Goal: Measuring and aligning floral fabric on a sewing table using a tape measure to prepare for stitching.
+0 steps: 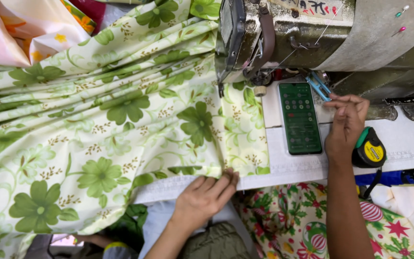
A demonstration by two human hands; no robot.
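Green-flowered cloth (120, 124) edge is being pressed flat by the left hand (206, 194), fingers together, extended, left of the green-screened phone (300, 117). Blue snips (319, 85) are being pinched by the right hand (345, 125), fingertips narrow, just right of the phone, below the sewing machine (312, 33).

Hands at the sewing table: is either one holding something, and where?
The right hand pinches small blue snips at their handle end. The left hand grips nothing; it lies flat on the green flowered cloth's near edge.
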